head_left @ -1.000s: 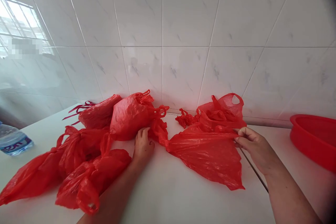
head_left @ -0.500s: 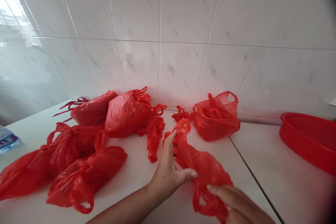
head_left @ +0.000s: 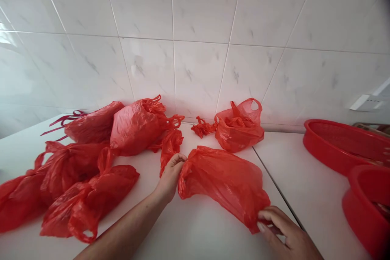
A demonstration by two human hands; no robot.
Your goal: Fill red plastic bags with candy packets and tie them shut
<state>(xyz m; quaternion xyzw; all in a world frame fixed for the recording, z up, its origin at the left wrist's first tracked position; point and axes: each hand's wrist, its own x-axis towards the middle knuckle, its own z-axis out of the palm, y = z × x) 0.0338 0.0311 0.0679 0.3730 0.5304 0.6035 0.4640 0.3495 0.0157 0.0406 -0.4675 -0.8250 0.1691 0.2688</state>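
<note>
A thin red plastic bag is stretched out flat between my two hands, just over the white tabletop. My left hand pinches its gathered left end, fingers closed on the plastic. At the opposite end, my right hand grips the lower right corner between thumb and fingers. The bag looks thin, with no bulk inside. Behind it stands an upright red bag with a loop handle and crumpled plastic in its mouth. A crumpled strip of red plastic lies just beyond my left hand.
Several filled, knotted red bags crowd the left side of the table. A small crumpled red bag lies by the tiled wall. On the right are a round red sieve and another red round container. A seam crosses the tabletop.
The bunched red bag has been spread out between my hands. My left hand has shifted left and closed on its end; my right hand now grips the other corner. The view has turned right.
</note>
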